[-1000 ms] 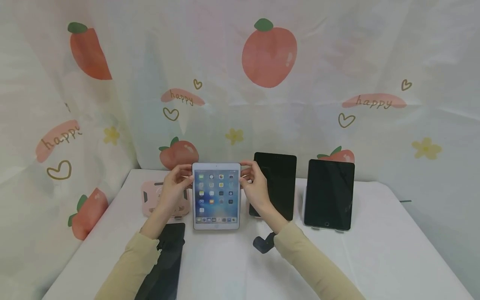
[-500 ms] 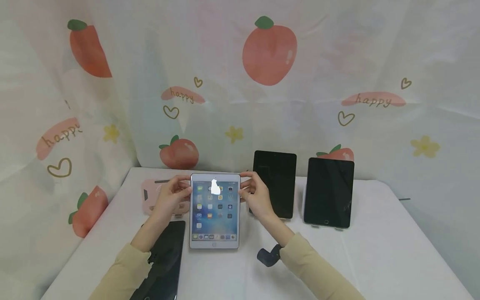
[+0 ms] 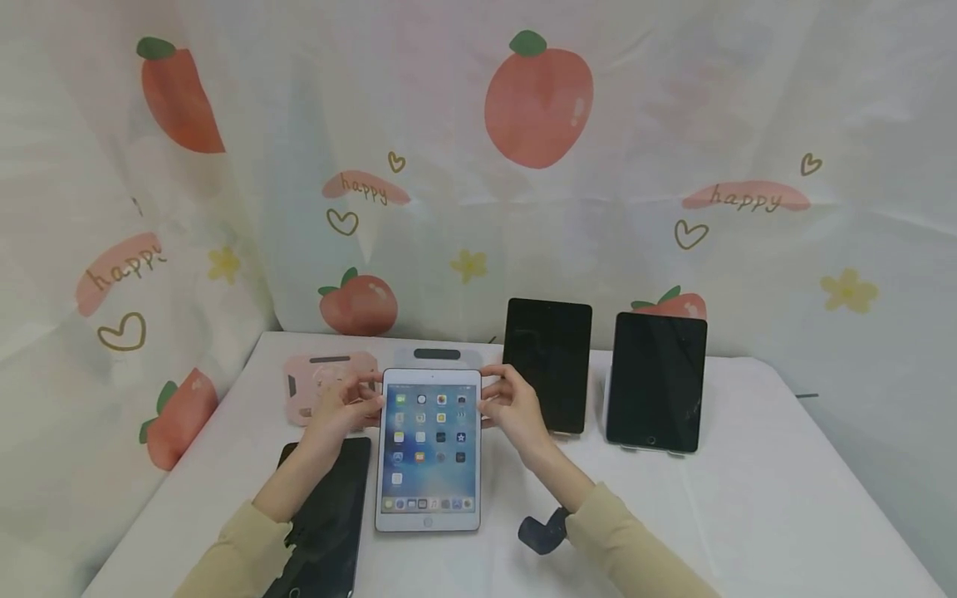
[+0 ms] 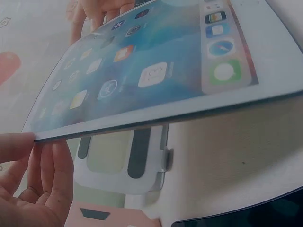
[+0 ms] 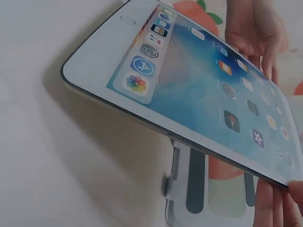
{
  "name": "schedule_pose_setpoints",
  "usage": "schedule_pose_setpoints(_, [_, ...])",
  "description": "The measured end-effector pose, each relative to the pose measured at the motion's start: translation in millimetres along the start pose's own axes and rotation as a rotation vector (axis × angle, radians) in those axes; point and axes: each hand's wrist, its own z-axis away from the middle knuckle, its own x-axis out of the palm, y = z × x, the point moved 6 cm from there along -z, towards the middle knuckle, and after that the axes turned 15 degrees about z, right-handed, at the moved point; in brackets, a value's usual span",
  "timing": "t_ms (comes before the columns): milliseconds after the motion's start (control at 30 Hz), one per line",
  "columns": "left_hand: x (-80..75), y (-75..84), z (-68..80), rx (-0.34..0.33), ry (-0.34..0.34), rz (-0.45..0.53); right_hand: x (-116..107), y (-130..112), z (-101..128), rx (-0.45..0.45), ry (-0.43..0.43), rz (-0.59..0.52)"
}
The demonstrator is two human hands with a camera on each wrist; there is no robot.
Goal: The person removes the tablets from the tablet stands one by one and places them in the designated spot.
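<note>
**Two hands holding a lit tablet above a table of stands and tablets**

A curtain printed with peaches, hearts and the word "happy" hangs behind and to the left of a table under a white cloth. Two dark-screened tablets lean upright at the back: the middle tablet and, to its right and apart from it, the right tablet on a pale stand. A further black tablet lies flat at the near left, partly beneath the left forearm. A pink stand sits at the back left; just right of it a grey stand shows behind the top edge of the lit tablet, and the wrist views show this stand under the raised tablet. The lit tablet, white-framed with its home screen of icons showing, is at the table's centre, tilted with its top edge lifted. The left hand pinches the tablet's upper left edge, thumb above and fingers below. The right hand grips the upper right edge likewise, fingertips under the corner. A dark strap sits at the right wrist, beside the beige sleeve
</note>
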Motion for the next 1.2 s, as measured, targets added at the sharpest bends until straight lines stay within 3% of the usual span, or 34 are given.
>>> schedule_pose_setpoints(267, [-0.5,-15.2,5.4,-0.073,-0.02,0.027,7.0,10.4,7.5,0.05,-0.047,-0.021])
schedule_pose_setpoints(567, [-3.3,-37.5,8.0,-0.171,0.033,0.049,14.5,26.8,13.3,0.103,-0.087,-0.025])
schedule_pose_setpoints(933, [-7.3,-53.3,12.1,-0.187,0.055,-0.023,27.2,37.7,20.3,0.14,-0.129,-0.01])
schedule_pose_setpoints(1200, [-6.9,-62.9,8.2,-0.133,0.039,-0.117,35.5,43.6,22.0,0.155,-0.141,0.051])
